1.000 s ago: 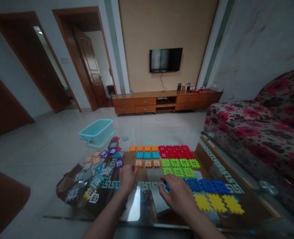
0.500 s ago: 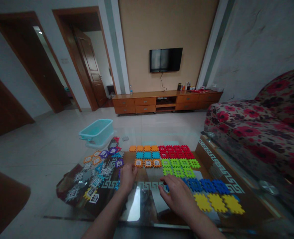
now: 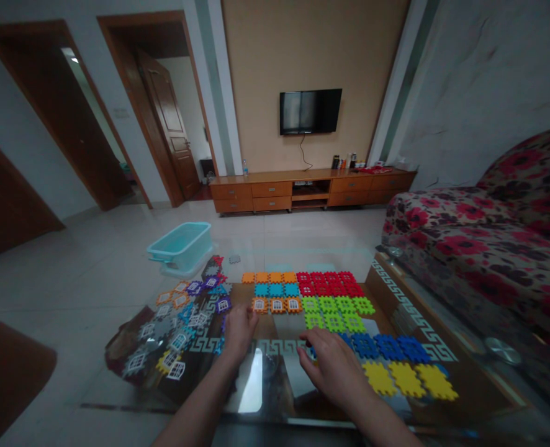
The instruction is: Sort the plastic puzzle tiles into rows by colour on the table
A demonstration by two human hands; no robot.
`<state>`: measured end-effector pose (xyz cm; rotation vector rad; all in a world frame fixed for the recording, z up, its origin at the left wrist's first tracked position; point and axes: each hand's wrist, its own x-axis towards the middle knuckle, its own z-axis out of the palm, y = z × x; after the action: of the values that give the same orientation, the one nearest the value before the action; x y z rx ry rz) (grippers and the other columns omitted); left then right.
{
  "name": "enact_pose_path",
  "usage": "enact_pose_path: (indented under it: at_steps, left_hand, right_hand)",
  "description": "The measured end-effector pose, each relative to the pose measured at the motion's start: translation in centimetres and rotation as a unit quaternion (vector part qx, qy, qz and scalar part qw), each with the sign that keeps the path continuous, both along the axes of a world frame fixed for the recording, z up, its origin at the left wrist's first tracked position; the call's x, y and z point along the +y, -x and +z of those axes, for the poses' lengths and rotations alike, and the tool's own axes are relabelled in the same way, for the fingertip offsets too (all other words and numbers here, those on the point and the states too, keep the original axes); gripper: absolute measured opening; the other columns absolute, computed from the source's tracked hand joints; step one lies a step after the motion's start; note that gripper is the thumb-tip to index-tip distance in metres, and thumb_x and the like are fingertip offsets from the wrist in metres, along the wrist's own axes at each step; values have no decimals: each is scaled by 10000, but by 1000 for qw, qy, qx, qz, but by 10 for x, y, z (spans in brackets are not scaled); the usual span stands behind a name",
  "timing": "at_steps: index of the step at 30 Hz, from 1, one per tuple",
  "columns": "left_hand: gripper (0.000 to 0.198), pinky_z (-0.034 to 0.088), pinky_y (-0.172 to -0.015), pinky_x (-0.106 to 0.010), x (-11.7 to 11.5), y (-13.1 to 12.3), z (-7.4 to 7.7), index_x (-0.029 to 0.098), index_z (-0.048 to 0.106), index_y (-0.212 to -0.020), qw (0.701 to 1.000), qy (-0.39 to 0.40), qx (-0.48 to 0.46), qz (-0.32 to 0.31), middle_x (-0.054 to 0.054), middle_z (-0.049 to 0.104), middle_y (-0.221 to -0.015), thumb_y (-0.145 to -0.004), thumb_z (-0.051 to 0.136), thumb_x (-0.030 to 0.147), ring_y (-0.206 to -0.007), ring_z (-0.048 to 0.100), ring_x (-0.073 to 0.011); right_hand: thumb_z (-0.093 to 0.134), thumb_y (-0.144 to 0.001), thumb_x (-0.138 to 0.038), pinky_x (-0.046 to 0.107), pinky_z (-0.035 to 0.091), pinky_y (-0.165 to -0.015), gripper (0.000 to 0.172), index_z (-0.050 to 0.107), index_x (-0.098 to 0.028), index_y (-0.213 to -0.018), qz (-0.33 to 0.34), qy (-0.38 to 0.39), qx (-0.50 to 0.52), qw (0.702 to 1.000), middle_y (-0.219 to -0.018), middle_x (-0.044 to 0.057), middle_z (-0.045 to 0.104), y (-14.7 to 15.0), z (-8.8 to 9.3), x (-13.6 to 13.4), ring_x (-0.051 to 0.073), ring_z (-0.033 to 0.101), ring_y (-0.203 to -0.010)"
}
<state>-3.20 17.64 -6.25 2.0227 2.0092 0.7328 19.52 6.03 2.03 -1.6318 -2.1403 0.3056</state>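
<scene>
The left forearm and right forearm reach in from the near side, bare and slanting inward. The left hand is loosely curled; the right hand arches, back upward, fingers bent, thumb apart.

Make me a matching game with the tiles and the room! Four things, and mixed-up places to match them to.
Things:
1. row of yellow tiles
2. television
3. flowery sofa
4. rows of red tiles

Places:
A. at the picture's right edge
B. just beyond the light green tiles
C. just nearer than the dark blue tiles
D. up on the tan wall

Pairs: 1-C, 2-D, 3-A, 4-B
</scene>
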Motion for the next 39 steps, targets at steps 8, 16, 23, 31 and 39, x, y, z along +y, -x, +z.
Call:
enact_pose_path:
  at_steps: [8, 16, 23, 31, 39]
  left_hand:
    - [170, 344, -669, -253, -2, -2, 5, 148, 694, -790, 1000, 13, -5, 0, -55, 660, -776, -855, 563, 234, -722, 583, -157]
    - [169, 348, -676, -257, -1, -2, 2, 149, 704, -809, 1000, 15, 2, 5, -60, 664, -797, -847, 565, 238, -733, 587, -160]
    - [175, 360, -680, -252, -1, -3, 4, 148, 702, -806, 1000, 17, -6, 7, -65, 669, -802, -845, 569, 255, -754, 594, -165]
    - [165, 371, -699, -257, -1, -1, 0, 146, 692, -808, 1000, 10, -17, 5, -60, 668, -799, -839, 558, 237, -751, 601, -165]
    - [176, 368, -692, -259, -1, -2, 1, 140, 695, -805, 1000, 13, -11, 2, -67, 670, -798, -844, 549, 232, -752, 598, -170]
  right_hand:
    - [532, -893, -238, 386, 465, -863, 175, 654, -202, -1014, 1, -1, 0, 1000, -983, 78, 690, -2, -4, -1, 258, 638, -948]
    - [519, -900, -231, 378, 453, -875, 176, 654, -196, -1007, 2, 13, -6, 1000, -986, 86, 689, -1, -3, -1, 256, 632, -959]
    - [512, -902, -239, 366, 443, -868, 173, 653, -201, -995, 5, 22, -9, 1000, -979, 76, 688, -1, -2, -1, 249, 631, -955]
    - [507, -901, -228, 361, 441, -856, 180, 658, -197, -994, 6, 28, -17, 999, -967, 81, 688, -1, 0, -2, 255, 632, -954]
    - [520, -901, -231, 352, 435, -842, 169, 656, -201, -997, 11, 24, -30, 999, -971, 78, 692, -1, -1, -3, 256, 638, -954]
